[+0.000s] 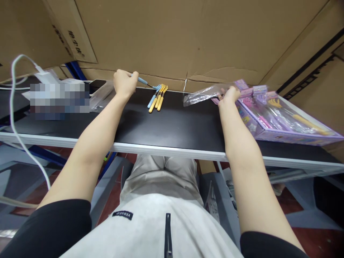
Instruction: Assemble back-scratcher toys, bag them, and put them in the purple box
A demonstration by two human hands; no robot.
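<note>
My left hand [124,83] is closed around the handle of a blue fork [146,83] at the far side of the black table [172,125]. The fork's tines reach toward a small bunch of blue and yellow forks [157,98] lying on the table. My right hand [229,96] pinches the end of a clear plastic bag [201,94], which lies mostly flat on the table beside a purple box.
A purple box [285,122] of packaged items sits at the right end of the table. More clear bags [100,97] lie at the left, near a white charger and cable [16,107]. Cardboard sheets [188,36] stand behind the table.
</note>
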